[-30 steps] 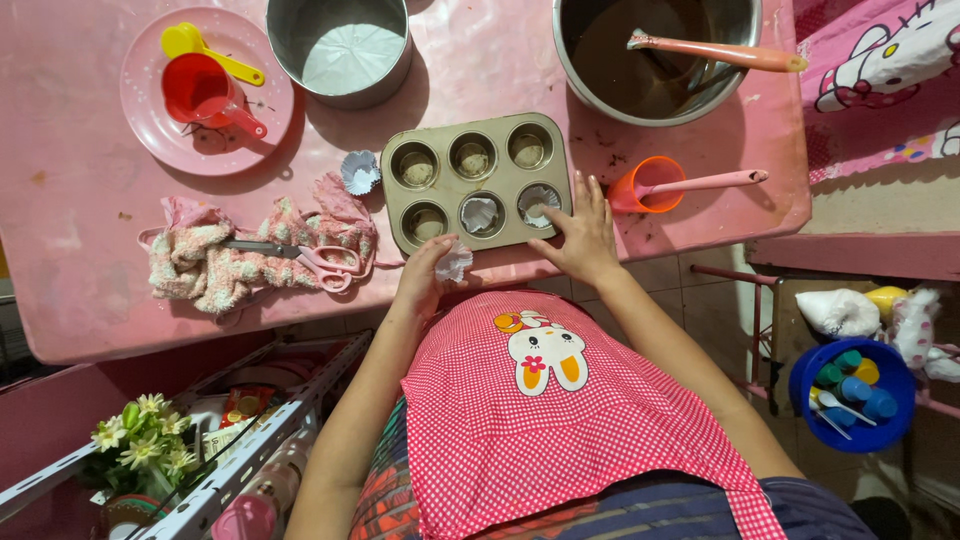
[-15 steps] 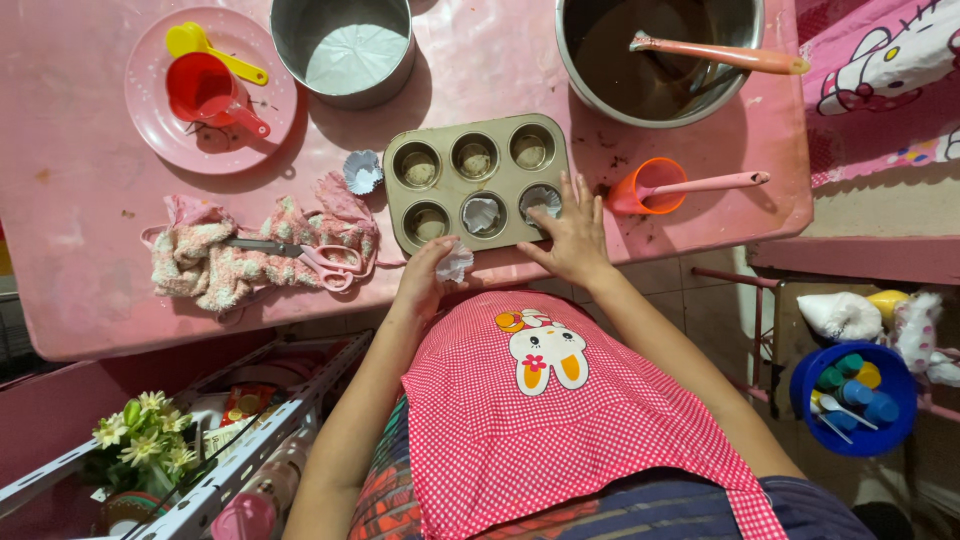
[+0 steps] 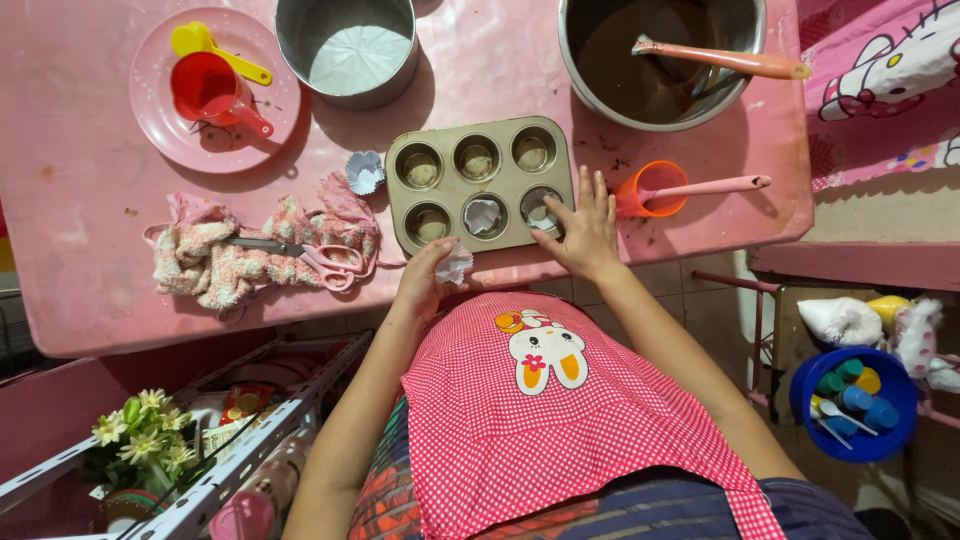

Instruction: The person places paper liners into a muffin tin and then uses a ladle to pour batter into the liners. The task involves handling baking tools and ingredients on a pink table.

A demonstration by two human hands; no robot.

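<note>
Nearest me: red checked apron (image 3: 560,420) with a rabbit patch, worn over my lap.

Left hand (image 3: 425,280): fingers closed on a small white paper cupcake liner (image 3: 455,265), pinched at the near edge of the muffin tin (image 3: 482,182), just short of its front-left cup. I judge the pinch keeps the thin paper from springing flat.

Right hand (image 3: 585,228): fingers spread and flat, holding nothing, pressed on the tin's front-right corner beside a cup that already has a liner; I judge it steadies the tin.

Left of the pinching hand: pink-handled scissors (image 3: 300,255) lying on a crumpled pink cloth (image 3: 215,258). One loose liner (image 3: 365,172) sits just beyond it, touching the tin's left edge.

Right of the flat hand: orange cup (image 3: 650,190) with a pink-handled tool across it.

Farther: steel pot (image 3: 348,45), dark-batter bowl (image 3: 660,55) with a spatula, pink plate (image 3: 215,90) bearing red and yellow scoops. All rest on the pink table (image 3: 80,180).
</note>
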